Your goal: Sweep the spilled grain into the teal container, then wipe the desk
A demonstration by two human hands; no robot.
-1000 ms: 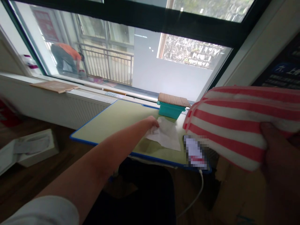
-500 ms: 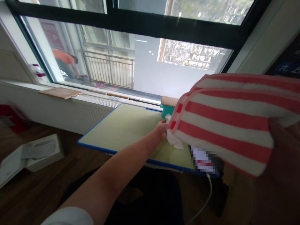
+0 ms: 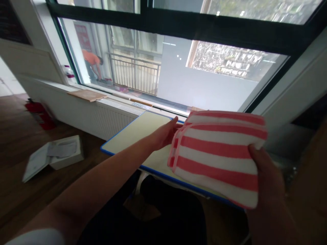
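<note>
A folded towel (image 3: 217, 156) with red and white stripes is held up over the table. My right hand (image 3: 268, 173) is closed on its right end, thumb on the front face and the other fingers hidden behind. At the towel's left edge is my left hand (image 3: 165, 134), its thumb raised and apart. Its other fingers reach towards the back of the towel and are partly covered, so I cannot tell whether they touch it. Beneath the towel lies the pale table (image 3: 135, 136) with a blue rim, its right part hidden.
An open white box (image 3: 66, 153) lies on the wooden floor at left, with a red fire extinguisher (image 3: 41, 115) behind it. A radiator (image 3: 102, 115) runs under the window, with a brown board (image 3: 88, 94) on the sill. Beyond the glass a person (image 3: 92, 63) bends down.
My left hand has opened, and the white tag or paper it was holding at the towel's edge is out of sight. The towel has come lower and left, covering the green box. The view has turned.
</note>
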